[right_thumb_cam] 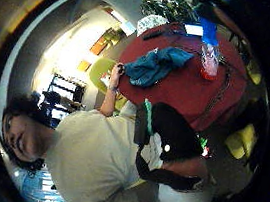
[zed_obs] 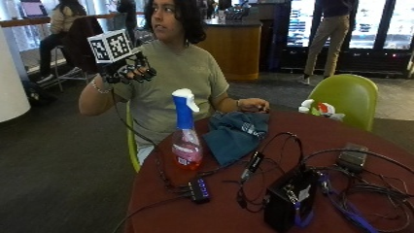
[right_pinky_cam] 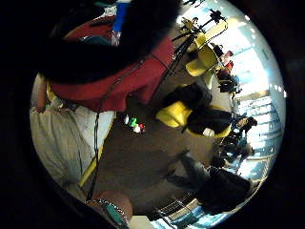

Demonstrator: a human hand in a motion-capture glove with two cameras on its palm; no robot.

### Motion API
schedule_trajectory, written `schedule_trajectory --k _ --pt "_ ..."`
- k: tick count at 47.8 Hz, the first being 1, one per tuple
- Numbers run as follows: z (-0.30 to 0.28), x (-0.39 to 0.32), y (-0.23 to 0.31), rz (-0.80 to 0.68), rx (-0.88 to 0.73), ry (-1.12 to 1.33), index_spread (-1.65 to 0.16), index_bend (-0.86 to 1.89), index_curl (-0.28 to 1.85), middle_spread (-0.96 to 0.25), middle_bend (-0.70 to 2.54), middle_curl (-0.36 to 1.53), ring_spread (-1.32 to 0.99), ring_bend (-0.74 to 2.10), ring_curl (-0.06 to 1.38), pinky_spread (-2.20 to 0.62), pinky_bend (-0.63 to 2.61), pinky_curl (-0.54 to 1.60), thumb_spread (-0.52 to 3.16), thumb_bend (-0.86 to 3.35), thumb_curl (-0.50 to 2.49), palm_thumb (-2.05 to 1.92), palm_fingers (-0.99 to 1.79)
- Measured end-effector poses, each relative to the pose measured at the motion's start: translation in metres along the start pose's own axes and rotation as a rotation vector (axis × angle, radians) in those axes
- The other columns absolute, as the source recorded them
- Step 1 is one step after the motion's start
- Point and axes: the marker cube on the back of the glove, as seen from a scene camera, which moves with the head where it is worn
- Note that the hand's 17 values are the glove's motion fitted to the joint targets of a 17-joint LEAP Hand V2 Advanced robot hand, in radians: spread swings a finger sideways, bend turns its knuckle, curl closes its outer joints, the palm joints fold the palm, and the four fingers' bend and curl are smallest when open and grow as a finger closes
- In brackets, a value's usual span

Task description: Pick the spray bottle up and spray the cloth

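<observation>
A round red counter [zed_obs: 271, 213] carries a black box [zed_obs: 290, 204] standing near its front edge, with tangled black cables [zed_obs: 284, 145] looping around it. A small black hub [zed_obs: 199, 189] lies near the counter's front left. A flat dark device [zed_obs: 353, 158] rests toward the right side. Behind the counter stands a lime green chair [zed_obs: 346, 97]; a wooden bar [zed_obs: 232, 46] stands farther back.

Spray bottle [zed_obs: 185, 130] upright on table [zed_obs: 259, 213], cloth [zed_obs: 235, 133] just beside it
</observation>
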Motion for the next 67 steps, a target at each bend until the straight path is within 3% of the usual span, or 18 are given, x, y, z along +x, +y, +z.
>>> schedule_trajectory --k 12,33,37,45,52,59,62,65,67 --pt "0.002 0.003 0.0 -0.006 -0.012 -0.008 -0.36 0.18 0.19 -0.03 0.22 0.16 -0.07 0.29 0.16 0.2 0.29 0.18 0.96 0.2 0.17 0.4 0.39" --pt "0.011 0.006 -0.002 0.023 0.024 -0.06 -0.4 0.16 0.26 -0.03 0.18 0.24 -0.09 0.28 0.22 0.22 0.28 0.27 1.18 0.09 0.27 0.44 0.37" --pt "0.023 0.007 -0.004 0.075 0.09 -0.183 -0.4 0.15 0.26 -0.03 0.19 0.25 -0.08 0.29 0.23 0.22 0.27 0.28 1.19 0.07 0.28 0.45 0.38" --pt "0.051 0.02 -0.024 0.134 0.112 -0.733 -0.39 0.14 0.26 -0.01 0.18 0.27 -0.06 0.29 0.25 0.22 0.34 0.31 1.19 0.1 0.33 0.59 0.46" --pt "0.089 0.021 -0.051 0.233 0.245 -1.037 -0.38 0.13 0.25 0.03 0.16 0.27 -0.02 0.31 0.27 0.21 0.41 0.34 1.14 0.09 0.36 0.68 0.47" --pt "0.111 0.035 -0.107 0.291 0.549 -1.126 -0.36 0.11 0.24 0.05 0.19 0.28 -0.01 0.4 0.31 0.22 0.45 0.35 1.11 0.1 0.39 0.8 0.55" --pt "0.118 0.039 -0.117 0.302 0.52 -1.145 -0.33 0.16 0.25 0.05 0.21 0.29 -0.02 0.41 0.3 0.19 0.43 0.34 1.12 0.13 0.42 0.86 0.67" --pt "0.127 0.042 -0.124 0.245 0.595 -1.138 -0.31 0.15 0.26 0.04 0.22 0.31 -0.02 0.41 0.32 0.17 0.42 0.34 1.12 0.13 0.43 0.89 0.72" --pt "0.128 0.042 -0.131 0.303 0.611 -1.172 -0.3 0.14 0.26 0.01 0.27 0.34 -0.05 0.46 0.33 0.09 0.43 0.34 1.08 0.13 0.46 0.93 0.92"
